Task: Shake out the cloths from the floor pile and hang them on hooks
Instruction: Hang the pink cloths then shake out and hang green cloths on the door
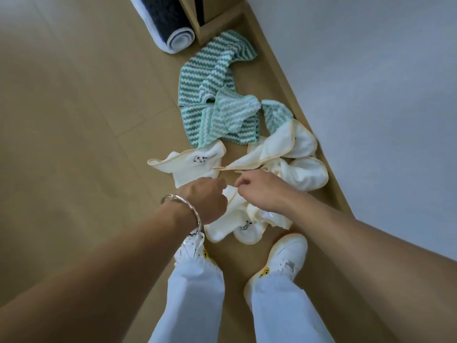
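Now you are looking straight down past your own arms, and both hands meet above the floor [74, 125] just ahead of your shoes [284, 258]. Your left hand [210, 201], with a bracelet [184, 206] on its wrist, has its fingers clenched round the top of a cream cloth [236, 215]. Your right hand [258, 191] sits just beside it, fingers curled in and pinching the same cloth's trimmed edge. The cloth hangs bunched below the two hands, and its lower folds, one with a small dark stitched mark, sag in front of your toes. Whether those folds touch the floor cannot be told from up here. Beyond your hands lies the pile [247, 134], spread along the foot of the wall [371, 70]. Nearest are two more cream pieces: one [193, 164] lies crumpled to the left with a dark mark on it. The other [291, 154] is heaped to the right, close against the wall's base. Farther on are the green cloths [217, 78], striped in wavy green and white, overlapping one another in a loose trail. The far end of that trail lies near a box [217, 23] of pale wood. A rolled mat [170, 28], dark outside and white within, lies on the floor touching the box's left side.
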`<state>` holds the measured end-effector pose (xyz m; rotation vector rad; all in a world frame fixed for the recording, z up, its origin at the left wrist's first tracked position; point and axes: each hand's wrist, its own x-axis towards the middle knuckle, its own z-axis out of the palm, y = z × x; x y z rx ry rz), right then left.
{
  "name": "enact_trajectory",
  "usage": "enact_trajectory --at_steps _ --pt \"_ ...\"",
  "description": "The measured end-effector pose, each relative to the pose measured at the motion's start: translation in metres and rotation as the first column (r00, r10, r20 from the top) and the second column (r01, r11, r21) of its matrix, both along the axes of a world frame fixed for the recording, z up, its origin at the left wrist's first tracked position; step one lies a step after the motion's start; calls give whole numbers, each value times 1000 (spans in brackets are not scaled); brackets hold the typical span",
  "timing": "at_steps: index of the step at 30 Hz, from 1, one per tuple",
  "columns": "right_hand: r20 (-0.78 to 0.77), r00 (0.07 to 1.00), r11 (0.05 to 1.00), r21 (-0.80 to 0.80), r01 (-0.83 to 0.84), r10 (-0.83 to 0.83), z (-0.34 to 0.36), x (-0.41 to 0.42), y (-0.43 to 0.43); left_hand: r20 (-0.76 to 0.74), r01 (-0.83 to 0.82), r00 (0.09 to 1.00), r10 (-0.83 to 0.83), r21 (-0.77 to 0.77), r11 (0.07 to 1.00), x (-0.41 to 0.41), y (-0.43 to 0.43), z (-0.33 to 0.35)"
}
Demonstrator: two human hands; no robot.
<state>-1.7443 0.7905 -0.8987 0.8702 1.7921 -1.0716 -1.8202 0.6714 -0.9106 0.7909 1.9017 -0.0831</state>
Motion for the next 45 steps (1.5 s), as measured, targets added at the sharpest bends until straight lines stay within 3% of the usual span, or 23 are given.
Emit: enact_trajectory --at_steps 7,12,16,19,22,27,31,35,37,40,42,45 --pt "39 999 1000 18 -22 21 -83 -10 8 -121 82 989 -87 -42 996 -31 0 -77" --pt "76 996 999 -9 -41 42 -115 3 11 -222 10 975 -6 16 1000 -50 20 -118" --pt "83 997 999 -52 -3 7 -129 22 15 -172 -72 983 66 -27 997 -54 37 -146" --pt "83 996 997 -67 35 -30 -131 34 21 -141 -43 990 28 -104 994 -55 51 -159" --pt "79 994 994 -77 76 -69 -124 42 28 -198 -55 979 51 -19 998 -51 60 -154" --pt "39 988 986 -63 154 -152 -86 43 45 -273 -63 950 150 303 951 -41 70 -98" --pt "-45 983 984 -40 176 -178 -36 31 59 -292 -52 938 188 419 907 -47 78 -34" --pt "-142 968 978 -14 208 -208 32 11 76 -187 -202 936 297 404 892 -58 95 48" --pt "-193 958 977 -24 210 -211 73 1 83 -26 -359 921 389 336 871 -59 107 92" --pt "-276 945 984 -68 165 -177 148 -14 94 217 -583 810 545 193 789 -60 125 169" --pt "-325 935 989 -85 121 -142 206 -23 105 204 -551 833 514 218 806 -67 134 225" --pt "-382 924 1000 1 25 -22 305 -32 122 67 -372 926 373 348 861 -78 146 326"
